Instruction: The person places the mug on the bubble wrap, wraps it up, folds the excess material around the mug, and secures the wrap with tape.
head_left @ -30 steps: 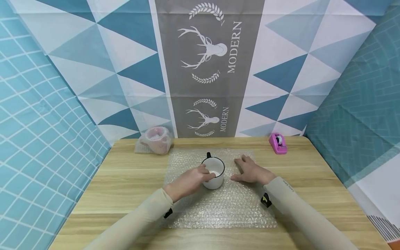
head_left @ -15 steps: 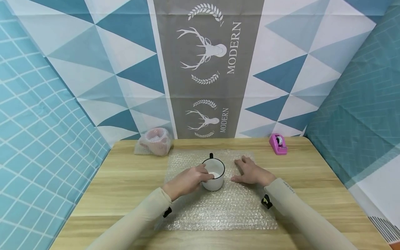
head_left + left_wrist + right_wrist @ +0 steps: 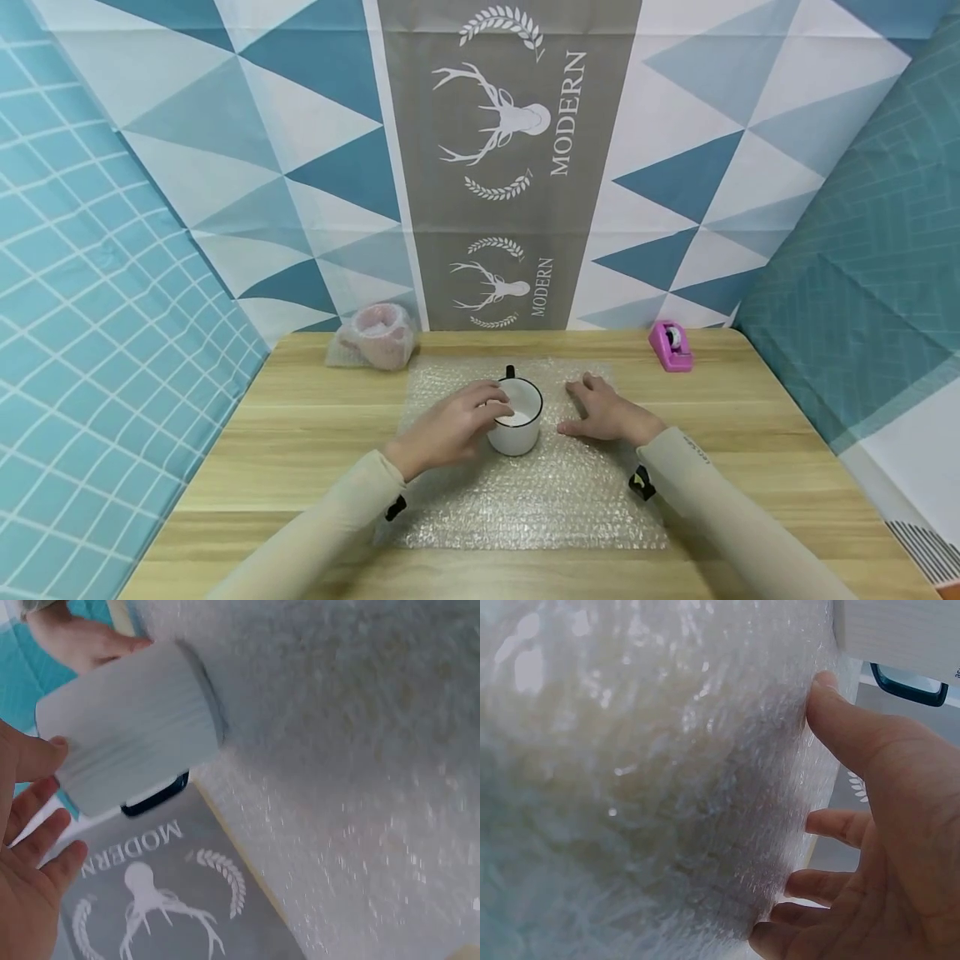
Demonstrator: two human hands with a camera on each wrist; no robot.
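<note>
A white enamel mug [image 3: 513, 439] with a black rim and black handle stands upright on a flat sheet of bubble wrap [image 3: 540, 508]. Its handle points away, toward the back wall. My left hand [image 3: 453, 423] is at the mug's left rim with fingers spread and loosened. In the left wrist view the thumb lies at the mug's [image 3: 135, 727] rim edge, and the other fingers stand apart from the wall. To the right of the mug, my right hand [image 3: 606, 412] rests on the bubble wrap, fingers spread; its fingertips touch the sheet in the right wrist view.
At the back left of the wooden table [image 3: 300, 433] sits a pinkish cup-shaped item [image 3: 382, 337] wrapped in bubble wrap. A pink tape dispenser [image 3: 671, 347] stands at the back right. Patterned cloth walls [image 3: 495, 183] rise behind the table and along both sides.
The left hand's fingers, earlier gripping the mug's rim, have loosened and spread. The mug's handle has swung slightly to the right. My right hand stays in place.
</note>
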